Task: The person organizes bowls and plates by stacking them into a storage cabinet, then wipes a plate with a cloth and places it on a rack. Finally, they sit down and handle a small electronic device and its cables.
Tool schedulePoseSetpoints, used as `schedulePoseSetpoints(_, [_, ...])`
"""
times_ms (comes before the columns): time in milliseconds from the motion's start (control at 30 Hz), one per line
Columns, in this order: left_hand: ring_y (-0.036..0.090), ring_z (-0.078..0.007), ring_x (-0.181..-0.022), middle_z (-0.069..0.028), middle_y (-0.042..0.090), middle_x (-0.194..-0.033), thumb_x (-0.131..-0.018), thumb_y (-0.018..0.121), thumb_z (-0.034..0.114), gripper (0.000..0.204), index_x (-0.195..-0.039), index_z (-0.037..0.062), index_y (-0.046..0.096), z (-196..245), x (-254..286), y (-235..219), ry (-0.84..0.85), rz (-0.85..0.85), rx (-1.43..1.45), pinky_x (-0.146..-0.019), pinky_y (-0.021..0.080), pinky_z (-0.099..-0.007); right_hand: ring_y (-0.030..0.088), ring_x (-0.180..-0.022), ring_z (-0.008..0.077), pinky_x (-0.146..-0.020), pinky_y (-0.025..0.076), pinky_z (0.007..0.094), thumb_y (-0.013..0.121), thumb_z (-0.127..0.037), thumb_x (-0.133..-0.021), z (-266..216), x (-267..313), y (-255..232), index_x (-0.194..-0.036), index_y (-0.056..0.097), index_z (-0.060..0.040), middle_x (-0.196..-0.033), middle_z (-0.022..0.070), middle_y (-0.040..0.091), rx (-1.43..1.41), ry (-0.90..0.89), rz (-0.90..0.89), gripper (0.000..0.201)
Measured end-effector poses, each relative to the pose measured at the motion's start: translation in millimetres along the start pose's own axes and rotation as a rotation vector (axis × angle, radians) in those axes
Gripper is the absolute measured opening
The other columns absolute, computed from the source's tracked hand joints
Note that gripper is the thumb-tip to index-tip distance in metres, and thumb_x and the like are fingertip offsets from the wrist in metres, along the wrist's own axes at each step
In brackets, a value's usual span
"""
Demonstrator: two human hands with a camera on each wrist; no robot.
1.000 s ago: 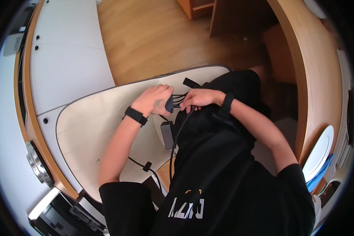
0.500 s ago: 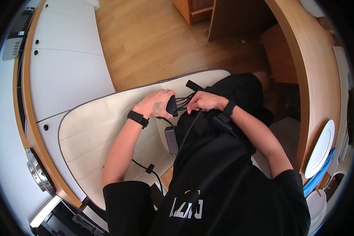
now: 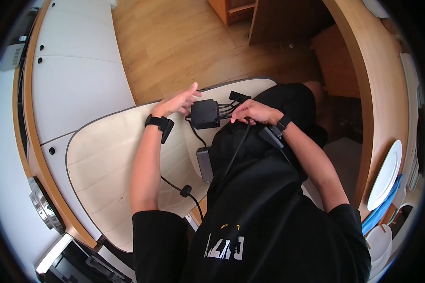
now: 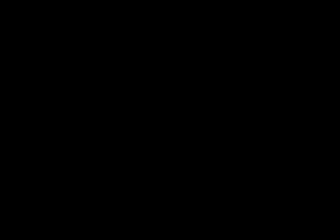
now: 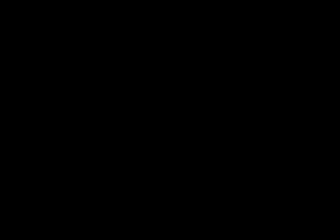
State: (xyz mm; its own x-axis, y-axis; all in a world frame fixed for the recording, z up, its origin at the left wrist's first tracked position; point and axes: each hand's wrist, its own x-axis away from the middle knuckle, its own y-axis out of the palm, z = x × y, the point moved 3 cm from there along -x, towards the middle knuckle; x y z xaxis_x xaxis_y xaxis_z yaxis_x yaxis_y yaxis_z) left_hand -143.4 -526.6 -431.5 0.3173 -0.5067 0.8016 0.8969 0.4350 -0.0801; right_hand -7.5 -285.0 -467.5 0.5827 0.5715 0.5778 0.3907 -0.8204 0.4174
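Note:
In the head view a black box (image 3: 205,114) with several black cables (image 3: 225,109) coming out of its right side lies over the cream padded seat. My left hand (image 3: 178,103) is at the box's left side, fingers extended and no longer wrapped around it; whether it touches the box is hard to tell. With thumb and fingers my right hand (image 3: 256,112) pinches a black cable close to the box's right side, and a longer cable (image 3: 238,148) hangs down from there. A dark grey adapter (image 3: 204,164) lies below the box. Both wrist views are black.
The cream seat (image 3: 104,170) spreads under the left arm, with a cable and a small black clip (image 3: 186,190) on it. White cabinets (image 3: 80,94) stand at the left. At the right a white plate (image 3: 385,175) and a blue cloth (image 3: 374,219) sit by the wooden edge.
My left hand has let go of the black box and moved left with its fingers spread, so the box's face shows. My right hand has shifted slightly right, still pinching the cable.

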Motion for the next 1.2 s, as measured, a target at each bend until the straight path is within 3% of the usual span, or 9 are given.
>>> schedulePoseSetpoints(67, [0.065, -0.0301, -0.110, -0.0194, 0.057, -0.137, -0.090, 0.024, 0.086, 0.100, -0.140, 0.0046, 0.055, -8, 0, 2, -0.084, -0.040, 0.043, -0.094, 0.052, -0.0409, 0.042, -0.053, 0.0040, -0.048, 0.034, 0.0212, 0.060, -0.019, -0.099, 0, 2, 0, -0.098, 0.077, -0.0030, -0.066, -0.0064, 0.053, -0.006, -0.005, -0.016, 0.023])
schedulePoseSetpoints(233, [0.066, -0.0279, -0.107, -0.0231, 0.062, -0.128, -0.090, 0.025, 0.085, 0.100, -0.138, 0.0036, 0.056, -23, 16, 7, -0.174, 0.054, 0.053, -0.090, 0.053, -0.0368, 0.042, -0.053, 0.0041, -0.048, 0.034, 0.0217, 0.061, -0.020, -0.098, 5, 0, 2, -0.098, 0.077, -0.0030, -0.066, -0.0063, 0.053, -0.008, -0.039, 0.005, 0.023])
schedulePoseSetpoints(300, [0.066, -0.0277, -0.107, -0.0217, 0.059, -0.134, -0.092, 0.035, 0.081, 0.093, -0.137, 0.0019, 0.056, -20, 23, 8, -0.108, 0.036, -0.080, -0.091, 0.052, -0.0367, 0.042, -0.052, 0.0044, -0.047, 0.034, 0.0221, 0.061, -0.019, -0.098, 5, 1, 3, -0.097, 0.077, -0.0029, -0.066, -0.0061, 0.053, -0.009, -0.045, 0.021, 0.022])
schedulePoseSetpoints(333, [0.064, -0.0303, -0.113, -0.0203, 0.058, -0.136, -0.089, 0.059, 0.069, 0.084, -0.134, -0.0009, 0.055, -13, 27, 13, -0.053, 0.065, -0.166, -0.095, 0.051, -0.0397, 0.042, -0.051, 0.0049, -0.047, 0.034, 0.0225, 0.062, -0.017, -0.097, 4, 0, 5, -0.097, 0.076, -0.0023, -0.066, -0.0057, 0.053, -0.009, -0.045, 0.007, 0.021])
schedulePoseSetpoints(367, [0.064, -0.0303, -0.113, -0.0203, 0.058, -0.136, -0.089, 0.059, 0.069, 0.084, -0.134, -0.0009, 0.055, -13, 27, 23, -0.051, 0.063, -0.172, -0.095, 0.051, -0.0397, 0.043, -0.051, 0.0054, -0.047, 0.034, 0.0229, 0.062, -0.016, -0.097, 3, -2, 6, -0.096, 0.076, -0.0017, -0.066, -0.0053, 0.053, -0.010, -0.047, -0.006, 0.021])
schedulePoseSetpoints(433, [0.061, -0.0323, -0.116, -0.0193, 0.061, -0.132, -0.078, 0.078, 0.053, 0.080, -0.133, 0.0002, 0.056, 4, 29, 44, 0.397, 0.322, -0.757, -0.098, 0.050, -0.0416, 0.042, -0.048, 0.0067, -0.045, 0.033, 0.0242, 0.061, -0.013, -0.094, 3, -7, 9, -0.095, 0.076, -0.0001, -0.066, -0.0041, 0.052, -0.021, -0.037, 0.018, 0.020])
schedulePoseSetpoints(467, [0.056, -0.0363, -0.121, -0.0202, 0.059, -0.129, -0.068, 0.087, 0.042, 0.083, -0.133, 0.0021, 0.053, 9, 24, 56, 0.411, 0.292, -0.712, -0.100, 0.048, -0.0453, 0.042, -0.048, 0.0057, -0.045, 0.033, 0.0237, 0.062, -0.014, -0.095, 3, -9, 11, -0.095, 0.076, -0.0006, -0.064, -0.0047, 0.052, 0.028, -0.022, 0.021, 0.020])
schedulePoseSetpoints(733, [0.055, -0.0367, -0.117, -0.0140, 0.058, -0.119, -0.066, 0.086, 0.024, 0.072, -0.127, 0.0055, 0.053, 10, 0, 80, 0.406, 0.263, -0.736, -0.095, 0.051, -0.0453, 0.048, -0.047, 0.0067, -0.044, 0.036, 0.0252, 0.062, -0.010, -0.087, 7, -11, 8, -0.085, 0.077, 0.0002, -0.060, -0.0027, 0.055, 0.201, -0.019, 0.134, 0.018])
schedulePoseSetpoints(1200, [0.053, -0.0349, -0.112, -0.0093, 0.056, -0.115, -0.060, 0.085, 0.020, 0.068, -0.120, 0.0092, 0.055, 20, 8, 81, 0.378, 0.233, -0.753, -0.091, 0.052, -0.0460, 0.054, -0.049, 0.0087, -0.046, 0.043, 0.0261, 0.061, -0.010, -0.084, 1, 3, 9, -0.086, 0.077, 0.0000, -0.058, -0.0007, 0.057, 0.241, 0.000, 0.116, 0.018])
